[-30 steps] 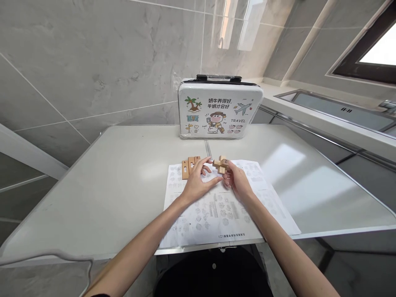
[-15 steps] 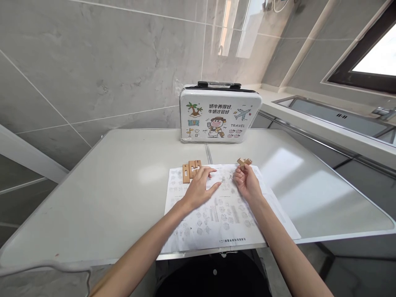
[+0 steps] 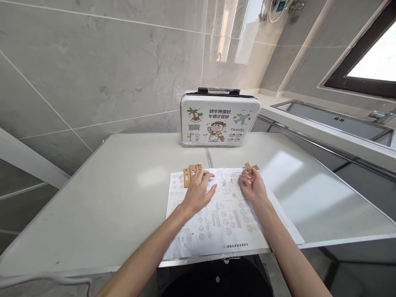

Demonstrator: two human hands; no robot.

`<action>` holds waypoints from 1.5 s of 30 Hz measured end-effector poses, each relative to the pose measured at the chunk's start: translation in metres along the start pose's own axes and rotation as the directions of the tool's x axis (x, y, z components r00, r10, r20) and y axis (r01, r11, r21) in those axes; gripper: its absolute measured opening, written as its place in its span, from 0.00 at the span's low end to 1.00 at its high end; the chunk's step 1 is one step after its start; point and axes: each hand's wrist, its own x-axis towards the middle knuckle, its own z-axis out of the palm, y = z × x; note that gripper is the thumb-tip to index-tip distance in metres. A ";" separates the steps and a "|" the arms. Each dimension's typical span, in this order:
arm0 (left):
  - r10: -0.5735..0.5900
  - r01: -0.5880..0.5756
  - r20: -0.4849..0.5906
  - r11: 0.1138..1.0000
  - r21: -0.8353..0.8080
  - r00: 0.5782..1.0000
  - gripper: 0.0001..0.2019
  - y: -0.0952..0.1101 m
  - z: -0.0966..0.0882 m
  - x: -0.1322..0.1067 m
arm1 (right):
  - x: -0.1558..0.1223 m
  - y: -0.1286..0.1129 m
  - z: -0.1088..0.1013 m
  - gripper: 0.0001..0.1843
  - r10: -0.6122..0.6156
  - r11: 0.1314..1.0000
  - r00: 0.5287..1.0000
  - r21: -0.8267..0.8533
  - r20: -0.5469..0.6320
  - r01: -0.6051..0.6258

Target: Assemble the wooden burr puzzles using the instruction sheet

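Note:
My left hand [image 3: 199,190] rests on the printed sheet [image 3: 213,243], fingers apart and slightly curled. Its fingertips lie over the near right part of several flat wooden puzzle pieces [image 3: 187,178] with cut-out slots, which sit side by side at the sheet's far left edge. Whether the fingers touch them I cannot tell. Over the right part of the sheet, my right hand [image 3: 253,186] is closed, its fingertips pinching a small wooden interlocking puzzle [image 3: 251,168] of crossed pieces. The fingers cover its lower part.
A white hard case [image 3: 219,123] with cartoon prints stands upright at the back of the white folding table [image 3: 108,198]. Behind it rises a grey tiled wall [image 3: 123,62]. To the right is a counter with a sink [image 3: 334,119].
My right hand has moved slightly right with the wooden puzzle, which is turned differently. My left hand has shifted a little left over the flat pieces. The view has tilted slightly up.

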 end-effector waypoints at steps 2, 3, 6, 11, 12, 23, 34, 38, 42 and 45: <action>-0.008 0.008 -0.016 1.000 0.003 1.000 0.11 -0.001 -0.001 0.001 | -0.002 -0.003 0.001 0.10 0.029 0.999 1.000 0.043 0.004 -0.029; -0.012 0.012 -0.021 1.000 0.000 1.000 0.11 -0.001 -0.001 0.001 | -0.003 -0.005 0.002 0.10 0.044 0.997 0.999 0.063 0.007 -0.044; -0.023 0.022 -0.022 1.000 -0.006 0.999 0.10 -0.001 -0.002 0.001 | -0.007 -0.011 0.004 0.10 0.081 0.989 0.997 0.122 0.020 -0.083; -0.030 0.030 -0.019 1.000 -0.008 0.999 0.10 -0.002 -0.001 0.000 | -0.012 -0.017 0.007 0.12 0.117 0.971 0.992 0.204 0.040 -0.123; -0.033 0.033 -0.019 0.999 -0.004 0.999 0.10 -0.003 -0.001 0.000 | -0.013 -0.017 0.007 0.12 0.122 0.968 0.992 0.214 0.043 -0.128; -0.094 0.112 -0.113 0.981 0.156 0.989 0.20 -0.019 -0.017 0.008 | -0.090 0.014 0.001 0.16 0.065 0.635 0.980 -0.765 0.191 0.107; -0.140 0.123 0.071 0.971 0.203 0.988 0.40 -0.056 -0.034 0.016 | -0.126 0.024 -0.017 0.19 -0.004 0.038 0.916 -0.916 0.401 0.400; -0.188 0.161 0.143 0.970 0.182 0.972 0.42 -0.059 -0.036 0.017 | -0.125 0.025 -0.016 0.17 -0.029 0.010 0.908 -0.908 0.418 0.418; -0.199 0.164 0.172 0.966 0.199 0.965 0.42 -0.058 -0.037 0.019 | -0.126 0.025 -0.013 0.17 -0.026 0.013 0.904 -0.904 0.426 0.427; -0.188 0.148 0.184 0.967 0.209 0.965 0.40 -0.058 -0.039 0.024 | -0.126 0.025 -0.013 0.18 -0.025 0.022 0.900 -0.900 0.435 0.436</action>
